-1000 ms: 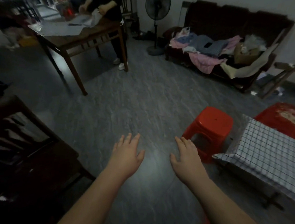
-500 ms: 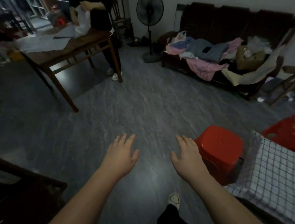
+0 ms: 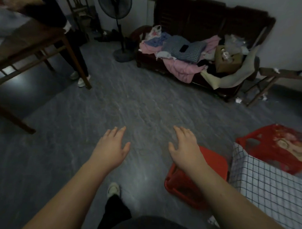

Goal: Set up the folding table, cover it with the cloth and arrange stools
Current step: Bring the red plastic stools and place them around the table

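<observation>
Your left hand is out in front, palm down, fingers straight & slightly spread, holding nothing. Right hand same: flat, relaxed, empty, thumb pointing inward. Both hang over the grey floor, apart from each other.

Red stool sits on the floor right under your right wrist & forearm, which cover part of its seat from this angle; can't tell if the arm touches it. Just right of the stool is the checked cloth, white w/ a dark grid, draped over the folding desk so its edge hangs down. The desk itself is hidden beneath. 2nd red stool, w/ a flower print on the seat, is just beyond the cloth's far corner.

Your shoe & a dark trouser leg show btw your forearms at the bottom.

Far side: dark wooden sofa against the wall, piled w/ clothes & a cardboard box. Standing fan is left of it. Top left there's a wooden desk w/ another person standing at it, only torso & legs in frame.
</observation>
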